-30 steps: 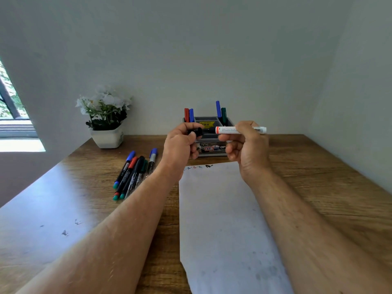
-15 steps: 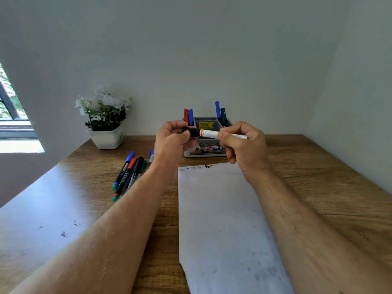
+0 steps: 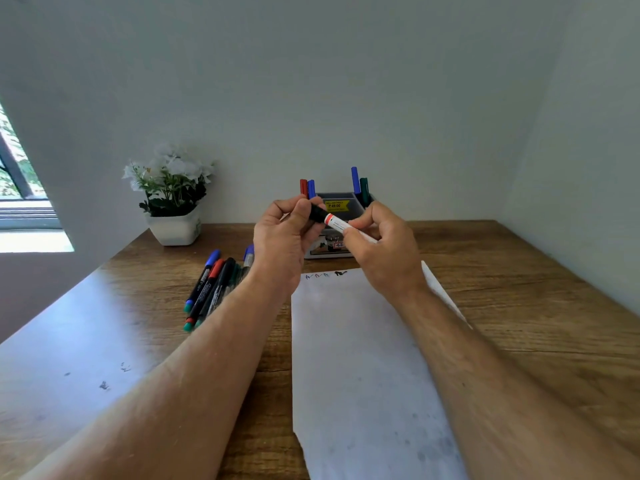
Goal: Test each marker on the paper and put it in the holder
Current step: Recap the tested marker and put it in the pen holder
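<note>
Head view, read left to right. A window (image 3: 20, 188) cuts into the far left edge, with bright light on the sill below it. A white pot of white flowers (image 3: 171, 195) stands at the back left of the wooden table (image 3: 519, 306), against the pale wall (image 3: 311, 81). Nearer the viewer, a loose bunch of capped markers (image 3: 211, 289) lies on the table with blue, red and black caps side by side, partly hidden behind the left forearm. A few small dark marks dot the glossy left part of the tabletop.

At centre, both hands are raised above the far end of the sheet of paper (image 3: 363, 358). The left hand (image 3: 285, 237) pinches the black cap (image 3: 318, 213) between thumb and curled fingers; the right hand (image 3: 384, 247) grips the white marker (image 3: 337, 224) by its barrel. Cap and marker meet at the red band, so it cannot be told whether the cap is fully seated. The marker slants, cap end up and to the left.

The hands block most of the holder (image 3: 341, 202) standing behind them by the wall; its yellow price label and four upright markers show, red and blue at its left, blue and green at its right. Short test scribbles line the paper's far edge. The wall continues on the right.
</note>
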Demonstrator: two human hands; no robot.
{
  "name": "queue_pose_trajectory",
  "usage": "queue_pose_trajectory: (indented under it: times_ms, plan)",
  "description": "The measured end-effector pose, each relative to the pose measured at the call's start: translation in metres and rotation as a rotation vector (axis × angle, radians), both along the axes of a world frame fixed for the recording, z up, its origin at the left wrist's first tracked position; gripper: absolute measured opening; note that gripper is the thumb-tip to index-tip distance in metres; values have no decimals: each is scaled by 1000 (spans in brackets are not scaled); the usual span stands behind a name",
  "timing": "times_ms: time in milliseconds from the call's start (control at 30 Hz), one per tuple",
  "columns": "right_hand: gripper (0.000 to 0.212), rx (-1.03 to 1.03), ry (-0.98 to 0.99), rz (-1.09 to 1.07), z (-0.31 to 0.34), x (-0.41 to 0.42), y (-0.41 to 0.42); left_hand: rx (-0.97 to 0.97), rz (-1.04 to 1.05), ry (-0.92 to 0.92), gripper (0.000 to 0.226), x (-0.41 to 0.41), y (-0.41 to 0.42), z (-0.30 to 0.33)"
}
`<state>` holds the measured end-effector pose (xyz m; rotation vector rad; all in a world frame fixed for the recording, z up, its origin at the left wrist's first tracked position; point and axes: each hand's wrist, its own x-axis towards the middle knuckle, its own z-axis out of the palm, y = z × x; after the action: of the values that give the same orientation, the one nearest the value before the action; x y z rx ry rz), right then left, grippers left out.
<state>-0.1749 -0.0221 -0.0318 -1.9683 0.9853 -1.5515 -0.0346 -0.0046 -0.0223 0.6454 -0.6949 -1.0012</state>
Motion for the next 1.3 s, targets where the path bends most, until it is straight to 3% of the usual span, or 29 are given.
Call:
queue_pose_trajectory:
  times_ms: [300, 533, 700, 900, 1100, 1300]
  plan:
    - [6, 115, -7, 39, 0, 6, -5, -7, -7, -6, 5, 4, -4, -3]
    - [12, 413, -198, 186, 1, 3, -6, -31, -48, -8, 8, 2, -2, -2]
    - [11, 443, -251, 190, 3, 7, -3, -14, -61, -159, 35, -4, 0, 1]
    - [15, 212, -139, -55, -4, 15, -1, -46, 104, -357, 38, 2, -1, 16]
    - [12, 121, -173, -272, -10, 14, -12, -123, 404, -665, 39, 1, -12, 33]
    - [25, 131, -56, -259, -14, 17, -15, -155, 642, -778, 41, -5, -39, 59]
